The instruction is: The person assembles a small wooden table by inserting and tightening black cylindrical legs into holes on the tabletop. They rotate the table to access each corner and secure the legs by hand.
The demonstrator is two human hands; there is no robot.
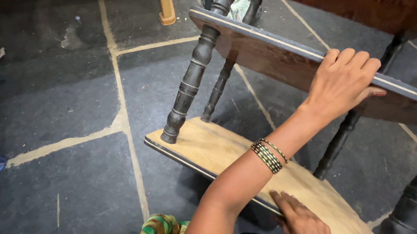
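Lower hand [299, 220] lies flat on pale shelf [230, 154]; upper hand [344, 82] is wrapped over dark shelf's edge [262, 46]. Rack tilted on floor; risk it tips away from that hold, spindles [191, 79] racking.

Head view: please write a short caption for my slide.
Left hand grips the upper shelf board; right hand rests on the lower board.
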